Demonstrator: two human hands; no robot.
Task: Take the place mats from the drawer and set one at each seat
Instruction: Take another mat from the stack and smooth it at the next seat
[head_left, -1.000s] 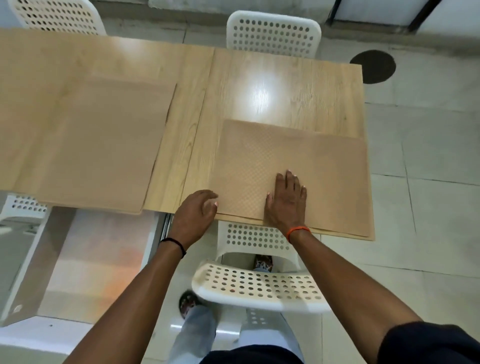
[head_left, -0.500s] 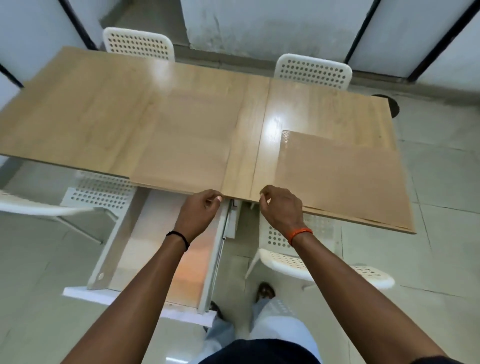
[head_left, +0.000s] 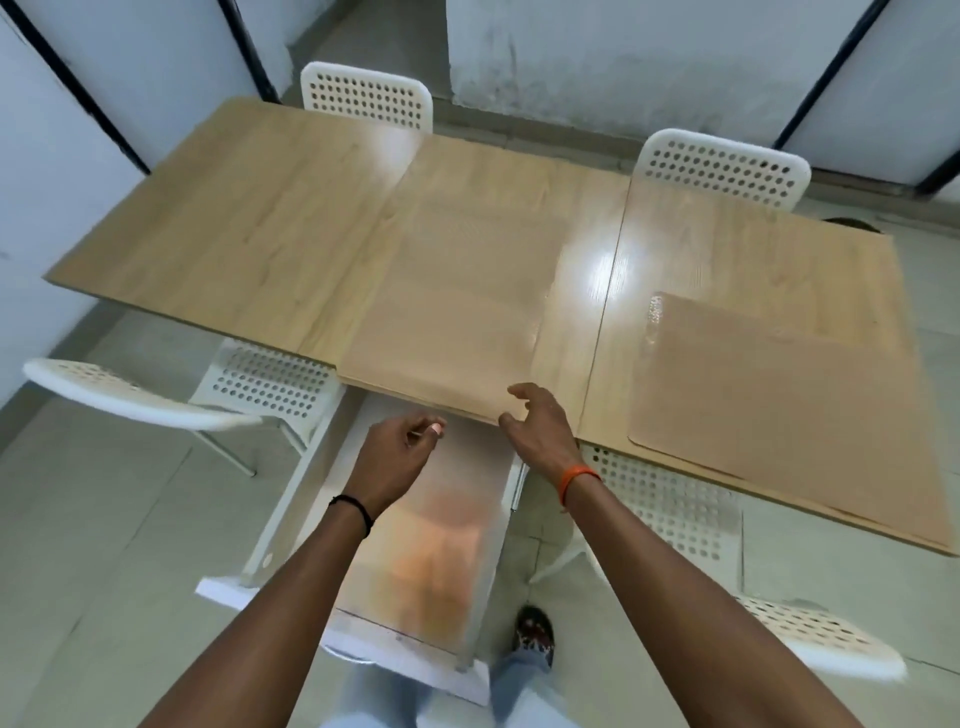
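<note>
open drawer under table; both hands' fingers loosely curled, holding nothing.

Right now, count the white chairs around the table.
4: far left, far right, near left, near right. Others may sit outside the view.

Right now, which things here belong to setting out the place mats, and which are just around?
Part of the job:
- middle mats, near edge at the right hand
- right mat, laid at the near right seat
- open drawer under the table
- four white chairs
- left hand, holding nothing

Just around:
- dark floor disc
- walls
</note>
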